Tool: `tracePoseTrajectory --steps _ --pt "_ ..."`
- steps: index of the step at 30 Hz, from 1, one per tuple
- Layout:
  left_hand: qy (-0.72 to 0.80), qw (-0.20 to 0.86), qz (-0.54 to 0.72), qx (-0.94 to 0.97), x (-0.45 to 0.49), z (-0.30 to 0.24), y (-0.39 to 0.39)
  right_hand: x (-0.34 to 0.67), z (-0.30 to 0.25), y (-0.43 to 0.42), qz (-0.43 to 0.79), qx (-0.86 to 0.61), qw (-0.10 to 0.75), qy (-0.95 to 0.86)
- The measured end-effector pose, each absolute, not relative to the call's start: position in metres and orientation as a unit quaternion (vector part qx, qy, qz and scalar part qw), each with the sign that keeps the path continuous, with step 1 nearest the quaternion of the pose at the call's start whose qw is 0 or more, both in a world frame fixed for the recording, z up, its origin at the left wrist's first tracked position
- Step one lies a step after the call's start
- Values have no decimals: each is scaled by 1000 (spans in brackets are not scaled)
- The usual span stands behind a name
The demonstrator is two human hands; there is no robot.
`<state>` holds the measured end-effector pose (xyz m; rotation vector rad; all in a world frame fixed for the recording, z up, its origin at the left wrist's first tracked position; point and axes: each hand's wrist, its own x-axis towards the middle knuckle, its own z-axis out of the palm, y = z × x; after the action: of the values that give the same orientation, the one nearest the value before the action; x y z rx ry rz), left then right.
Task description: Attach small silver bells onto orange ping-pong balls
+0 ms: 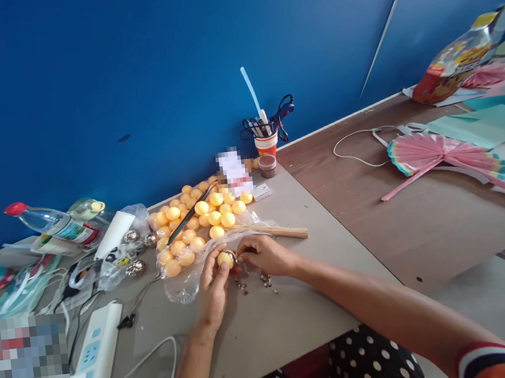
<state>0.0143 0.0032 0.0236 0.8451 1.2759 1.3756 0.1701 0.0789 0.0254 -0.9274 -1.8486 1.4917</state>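
Observation:
My left hand (214, 290) is closed around a yellow-orange table tennis ball (225, 260), which has shiny silver pieces covering part of its right side. My right hand (268, 256) is at that side of the ball, its thumb and fingers pinched together; what they hold is too small to make out. Just below the hands, small shiny fragments (266, 280) lie scattered on the grey tabletop (259, 338). Behind the hands spreads a clear plastic bag (184, 289) with several more yellow-orange balls (214, 218). Dark tweezers (189, 215) rest across these balls.
Silver-covered balls (135, 267), a plastic bottle (64, 224) and a white power strip (98, 343) with cables are on the left. A cup (266, 145) with pens and a glue gun (284, 111) stands by the wall. Wooden sticks (279, 230) lie behind my right hand. A pink paper fan (445, 154) lies right.

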Motion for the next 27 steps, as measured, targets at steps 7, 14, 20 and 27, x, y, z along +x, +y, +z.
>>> tracePoseTrajectory --steps 7,14,20,27 --pt "492 548 600 312 13 27 6 170 29 82 653 -345 277 -614" --pt "499 565 575 318 13 27 4 171 28 83 659 -336 286 -609" --pt "498 570 577 307 15 29 4 170 22 84 682 -321 290 -590" --pt "507 557 579 311 16 30 3 169 21 85 700 -314 288 -574"
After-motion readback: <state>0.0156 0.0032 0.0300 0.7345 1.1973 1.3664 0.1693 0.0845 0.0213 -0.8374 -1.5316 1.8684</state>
